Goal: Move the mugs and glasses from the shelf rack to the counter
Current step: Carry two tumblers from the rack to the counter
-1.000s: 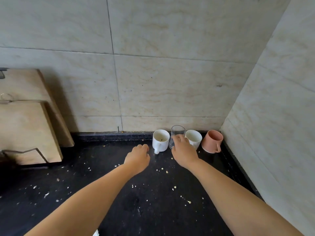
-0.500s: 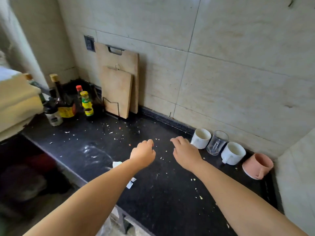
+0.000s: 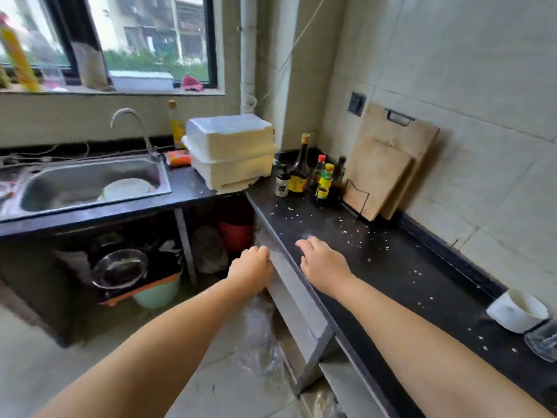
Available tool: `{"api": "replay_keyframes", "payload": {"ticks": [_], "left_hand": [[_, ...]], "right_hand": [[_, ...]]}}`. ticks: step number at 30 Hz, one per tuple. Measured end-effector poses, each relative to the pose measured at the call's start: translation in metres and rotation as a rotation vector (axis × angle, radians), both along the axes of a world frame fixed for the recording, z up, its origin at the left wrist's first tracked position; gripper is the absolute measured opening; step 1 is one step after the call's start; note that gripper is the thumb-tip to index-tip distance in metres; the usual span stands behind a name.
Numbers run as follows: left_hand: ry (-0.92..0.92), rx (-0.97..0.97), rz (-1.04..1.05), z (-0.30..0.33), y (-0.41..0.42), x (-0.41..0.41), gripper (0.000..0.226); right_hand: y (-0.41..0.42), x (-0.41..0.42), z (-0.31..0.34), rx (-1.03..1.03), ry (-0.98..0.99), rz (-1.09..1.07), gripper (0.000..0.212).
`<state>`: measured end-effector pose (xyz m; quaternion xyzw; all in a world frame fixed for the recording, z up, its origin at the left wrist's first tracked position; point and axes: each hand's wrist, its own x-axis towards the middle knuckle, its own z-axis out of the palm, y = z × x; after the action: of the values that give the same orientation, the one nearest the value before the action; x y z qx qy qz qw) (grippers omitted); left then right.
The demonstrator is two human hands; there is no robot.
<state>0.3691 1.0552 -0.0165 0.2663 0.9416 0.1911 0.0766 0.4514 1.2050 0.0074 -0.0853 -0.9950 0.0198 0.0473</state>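
Both hands [image 3: 324, 265] empty, fingers [image 3: 304, 244] loose

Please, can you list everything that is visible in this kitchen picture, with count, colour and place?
mug: one, white, counter's right end
glass: one, clear, beside the mug, cut by frame edge
counter: one, black, crumbs scattered on it
cutting boards: two, wooden, leaning on the tiled wall
bottles: about six, dark and yellow, counter corner
foam boxes: two, white, stacked beside the sink
sink: one, steel, left, white dish inside
faucet: one, metal, behind sink
hands: left hand curled, empty, off the counter's edge; right hand open, empty, above counter
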Motion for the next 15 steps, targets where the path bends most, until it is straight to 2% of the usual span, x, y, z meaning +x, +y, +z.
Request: {"api": "replay_keyframes", "payload": {"ticks": [9, 15], "left_hand": [[0.009, -0.035, 0.357, 0.008, -0.299, -0.053, 0.032], [0.010, 0.011, 0.578, 0.017, -0.447, -0.065, 0.029]], "right_hand": [[-0.285, -0.097, -0.007, -0.120, 0.022, 0.327, 0.039], [-0.427, -0.146, -0.008, -0.144, -0.015, 0.502, 0.038]]}}
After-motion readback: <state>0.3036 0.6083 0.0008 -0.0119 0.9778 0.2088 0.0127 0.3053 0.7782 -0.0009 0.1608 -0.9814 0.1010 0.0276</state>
